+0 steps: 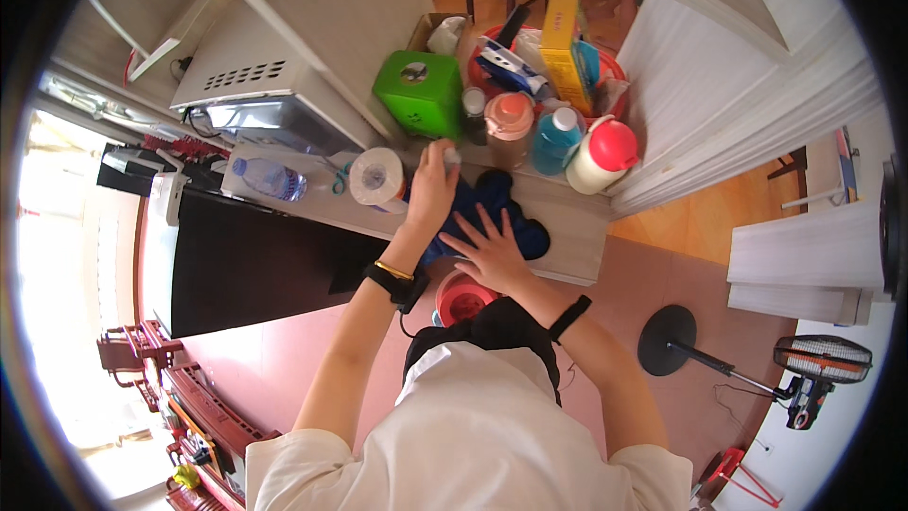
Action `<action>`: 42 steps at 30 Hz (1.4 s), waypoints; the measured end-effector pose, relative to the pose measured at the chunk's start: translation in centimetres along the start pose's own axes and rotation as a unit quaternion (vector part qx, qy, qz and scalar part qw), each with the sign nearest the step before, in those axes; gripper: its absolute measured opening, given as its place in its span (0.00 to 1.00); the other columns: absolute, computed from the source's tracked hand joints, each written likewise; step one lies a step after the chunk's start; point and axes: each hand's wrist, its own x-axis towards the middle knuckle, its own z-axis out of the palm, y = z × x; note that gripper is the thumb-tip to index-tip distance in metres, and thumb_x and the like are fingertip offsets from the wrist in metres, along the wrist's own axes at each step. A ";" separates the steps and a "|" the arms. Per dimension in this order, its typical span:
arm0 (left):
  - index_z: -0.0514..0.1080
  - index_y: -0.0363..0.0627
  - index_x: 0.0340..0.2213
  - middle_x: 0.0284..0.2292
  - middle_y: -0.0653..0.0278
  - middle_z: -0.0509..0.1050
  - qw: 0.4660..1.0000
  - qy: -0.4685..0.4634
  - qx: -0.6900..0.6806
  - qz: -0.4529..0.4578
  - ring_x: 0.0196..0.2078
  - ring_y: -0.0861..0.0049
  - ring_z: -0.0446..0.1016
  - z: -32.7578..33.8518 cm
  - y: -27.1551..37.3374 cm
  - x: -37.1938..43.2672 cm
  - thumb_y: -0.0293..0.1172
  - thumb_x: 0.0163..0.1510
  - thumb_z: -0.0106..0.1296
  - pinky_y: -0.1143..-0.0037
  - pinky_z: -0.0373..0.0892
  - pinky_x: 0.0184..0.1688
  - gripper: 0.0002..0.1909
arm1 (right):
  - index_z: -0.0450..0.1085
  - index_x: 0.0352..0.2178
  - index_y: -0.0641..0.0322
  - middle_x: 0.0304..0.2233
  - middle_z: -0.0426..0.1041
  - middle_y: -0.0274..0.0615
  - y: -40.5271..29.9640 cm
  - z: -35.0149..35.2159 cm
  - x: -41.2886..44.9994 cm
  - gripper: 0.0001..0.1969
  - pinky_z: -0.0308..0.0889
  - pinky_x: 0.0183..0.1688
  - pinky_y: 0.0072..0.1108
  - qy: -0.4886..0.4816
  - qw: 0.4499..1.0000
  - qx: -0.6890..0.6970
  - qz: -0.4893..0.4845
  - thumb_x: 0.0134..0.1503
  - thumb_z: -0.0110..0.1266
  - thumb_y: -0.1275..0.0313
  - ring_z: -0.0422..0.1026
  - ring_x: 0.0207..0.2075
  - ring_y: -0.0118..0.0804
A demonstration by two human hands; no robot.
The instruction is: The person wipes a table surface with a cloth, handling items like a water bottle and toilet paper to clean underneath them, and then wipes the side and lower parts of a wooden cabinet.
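A dark blue, lobed fabric pad with black edging (533, 235) lies on the pale wooden counter (578, 227). My right hand (489, 248) rests on it, palm down and fingers spread, holding nothing. Beyond the pad's left part, my left hand (433, 184) has its fingers curled round a small whitish thing (452, 158), too hidden to identify. Close to that hand's left stands a paper roll (377, 177). A green box (420, 94) is just past its fingertips.
Along the back stand a pink-lidded bottle (509, 117), a bottle of blue liquid (557, 140) and a cream flask with a red lid (603, 156). Behind is a red basket (618, 74). Leftward are scissors (340, 179), a water bottle (271, 179) and a microwave (266, 106).
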 end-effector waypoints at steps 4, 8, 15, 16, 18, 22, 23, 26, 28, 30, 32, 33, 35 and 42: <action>0.63 0.39 0.37 0.32 0.49 0.70 0.999 -0.021 -0.013 0.030 0.33 0.52 0.71 0.6 1.1 -0.6 0.19 0.49 0.47 0.66 0.68 0.32 0.12 | 0.57 0.54 0.34 0.58 0.53 0.41 0.3 1.0 0.1 0.29 0.45 0.53 0.57 0.011 1.000 -0.002 -0.016 0.48 0.53 0.57 0.49 0.58 0.58; 0.65 0.42 0.37 0.32 0.55 0.72 0.986 -0.074 -0.064 0.135 0.35 0.59 0.73 2.8 7.1 -2.0 0.22 0.46 0.52 0.70 0.69 0.33 0.14 | 0.57 0.54 0.34 0.59 0.51 0.41 1.7 4.0 -0.6 0.26 0.41 0.56 0.54 0.012 0.995 0.103 -0.001 0.51 0.47 0.56 0.48 0.59 0.55; 0.63 0.41 0.35 0.31 0.55 0.71 0.960 -0.197 -0.101 0.172 0.31 0.58 0.72 10.8 11.5 -2.4 0.25 0.48 0.51 0.70 0.70 0.31 0.12 | 0.53 0.56 0.31 0.60 0.50 0.42 1.3 3.2 -0.3 0.28 0.42 0.54 0.56 0.055 0.998 0.024 -0.018 0.52 0.41 0.52 0.48 0.59 0.58; 0.64 0.42 0.36 0.31 0.57 0.72 0.957 -0.201 -0.104 0.183 0.31 0.60 0.73 11.3 11.7 -2.2 0.25 0.48 0.52 0.71 0.70 0.31 0.12 | 0.53 0.56 0.31 0.60 0.50 0.41 1.4 3.2 -0.3 0.28 0.43 0.54 0.56 0.043 0.999 0.006 -0.020 0.52 0.40 0.52 0.48 0.59 0.59; 0.64 0.43 0.36 0.30 0.57 0.72 0.956 -0.213 -0.097 0.176 0.30 0.60 0.73 11.6 11.7 -1.8 0.26 0.48 0.52 0.71 0.70 0.31 0.12 | 0.53 0.56 0.31 0.60 0.50 0.42 1.5 3.6 0.0 0.28 0.44 0.54 0.56 0.060 0.998 -0.016 -0.026 0.51 0.41 0.53 0.48 0.59 0.59; 0.65 0.44 0.37 0.32 0.57 0.72 0.953 -0.208 -0.020 0.221 0.30 0.62 0.73 11.6 11.2 -1.4 0.27 0.46 0.53 0.72 0.71 0.32 0.15 | 0.53 0.56 0.32 0.59 0.51 0.42 1.4 3.3 0.1 0.30 0.47 0.53 0.55 0.051 0.998 -0.019 -0.032 0.49 0.44 0.55 0.50 0.59 0.58; 0.65 0.44 0.37 0.32 0.57 0.72 0.956 -0.201 -0.015 0.215 0.30 0.62 0.73 11.5 11.1 -1.5 0.27 0.46 0.53 0.72 0.71 0.32 0.15 | 0.53 0.56 0.32 0.59 0.51 0.42 1.3 3.5 0.2 0.30 0.47 0.53 0.55 0.049 0.998 -0.016 -0.043 0.49 0.44 0.55 0.50 0.59 0.58; 0.66 0.45 0.39 0.34 0.59 0.71 0.961 -0.169 -0.003 0.217 0.33 0.65 0.73 9.7 11.9 -1.5 0.28 0.43 0.54 0.73 0.72 0.33 0.18 | 0.53 0.56 0.32 0.60 0.50 0.42 1.4 3.4 0.0 0.30 0.46 0.53 0.55 0.038 0.998 -0.029 -0.035 0.50 0.45 0.55 0.50 0.59 0.59; 0.66 0.46 0.41 0.37 0.62 0.70 0.960 -0.113 -0.001 0.256 0.37 0.68 0.72 8.1 11.8 -1.9 0.28 0.41 0.56 0.74 0.71 0.35 0.22 | 0.52 0.57 0.32 0.60 0.50 0.43 1.2 2.2 0.2 0.29 0.46 0.54 0.55 0.015 0.999 -0.027 -0.044 0.51 0.44 0.56 0.49 0.59 0.59; 0.66 0.46 0.41 0.38 0.62 0.70 0.962 -0.084 0.005 0.259 0.39 0.68 0.71 5.8 10.9 -2.4 0.28 0.40 0.56 0.73 0.70 0.37 0.23 | 0.51 0.57 0.33 0.59 0.50 0.45 1.3 2.4 0.1 0.30 0.44 0.55 0.53 0.013 1.000 0.003 -0.015 0.52 0.46 0.57 0.48 0.59 0.59; 0.66 0.47 0.41 0.39 0.62 0.69 0.966 -0.033 0.031 0.253 0.41 0.65 0.69 3.1 9.1 -2.6 0.29 0.39 0.58 0.70 0.68 0.41 0.24 | 0.51 0.57 0.36 0.58 0.52 0.49 1.3 3.3 0.0 0.32 0.42 0.56 0.52 0.052 0.996 0.072 0.022 0.50 0.49 0.59 0.47 0.59 0.60; 0.66 0.47 0.40 0.39 0.62 0.68 0.971 0.000 0.064 0.232 0.42 0.62 0.68 1.4 6.9 -2.8 0.29 0.38 0.59 0.68 0.66 0.43 0.24 | 0.51 0.57 0.37 0.57 0.52 0.49 0.9 3.6 0.3 0.32 0.42 0.56 0.52 0.052 0.986 0.147 0.057 0.49 0.50 0.59 0.47 0.59 0.59; 0.64 0.43 0.40 0.43 0.56 0.65 0.982 0.061 0.134 0.116 0.47 0.56 0.63 -2.7 3.7 -3.2 0.31 0.36 0.61 0.63 0.61 0.48 0.27 | 0.53 0.56 0.37 0.57 0.52 0.45 0.3 1.6 0.7 0.34 0.43 0.55 0.54 -0.016 0.999 -0.013 -0.035 0.46 0.53 0.61 0.48 0.59 0.56; 0.54 0.37 0.47 0.48 0.48 0.58 0.964 0.125 0.208 -0.105 0.50 0.50 0.58 -8.3 -2.3 -3.5 0.39 0.34 0.65 0.61 0.58 0.51 0.41 | 0.52 0.56 0.37 0.58 0.51 0.45 -1.0 1.3 3.5 0.36 0.43 0.54 0.55 -0.033 0.997 -0.002 -0.063 0.44 0.56 0.60 0.48 0.58 0.57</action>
